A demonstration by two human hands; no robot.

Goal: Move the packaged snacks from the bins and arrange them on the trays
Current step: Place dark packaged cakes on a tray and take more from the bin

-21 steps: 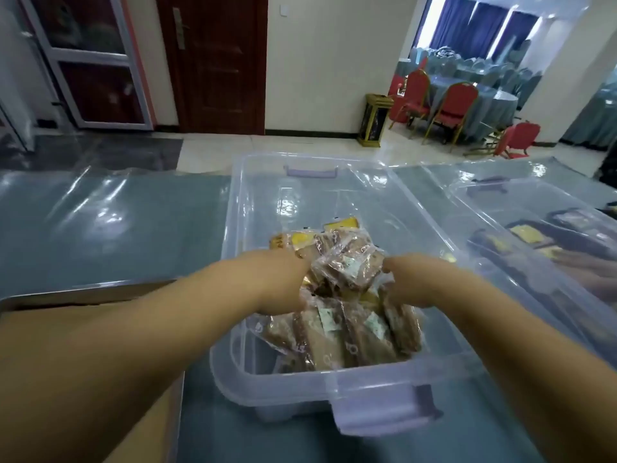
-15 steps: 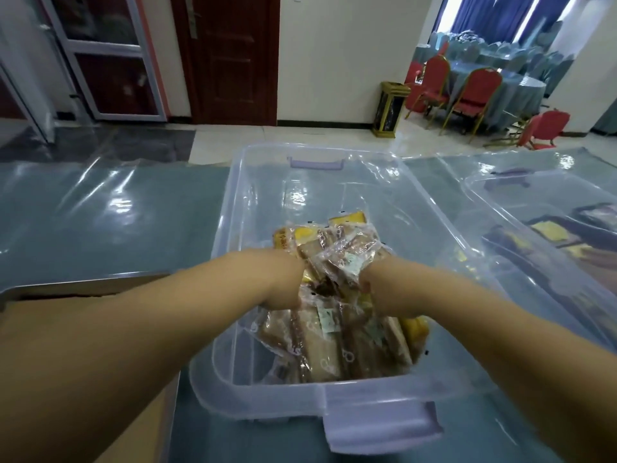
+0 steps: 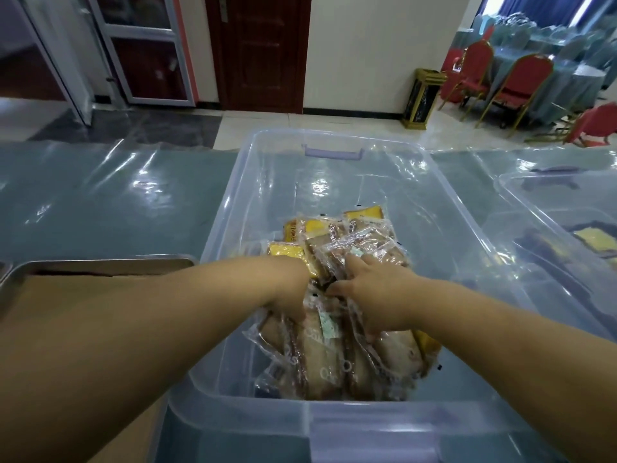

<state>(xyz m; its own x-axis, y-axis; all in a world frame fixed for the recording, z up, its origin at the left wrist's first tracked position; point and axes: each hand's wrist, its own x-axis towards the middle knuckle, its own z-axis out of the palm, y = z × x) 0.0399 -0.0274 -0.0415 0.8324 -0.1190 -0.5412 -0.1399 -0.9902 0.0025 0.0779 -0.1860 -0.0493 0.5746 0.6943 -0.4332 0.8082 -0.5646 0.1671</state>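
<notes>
A clear plastic bin [image 3: 467,248] with purple handles stands in front of me and holds a heap of snack packets [image 3: 320,359] in clear wrap, brown and yellow. Both my hands are inside it. My left hand [image 3: 288,295] digs into the left side of the heap, its fingers buried among the packets and curled round them. My right hand [image 3: 374,295] lies on top of the heap with the index finger stretched forward, while thumb and remaining fingers clutch the wrapped packets. A metal tray [image 3: 100,264] lined with brown paper sits to the left, partly hidden by my left arm.
A second clear bin [image 3: 567,202] with dark and yellow packets stands at the right. The table [image 3: 100,202] has a glossy plastic cover. Beyond it are a tiled floor, a dark door, a bin stand and red chairs.
Both hands have sunk lower into the heap and come closer together. The view has tipped down and nearer to the bin.
</notes>
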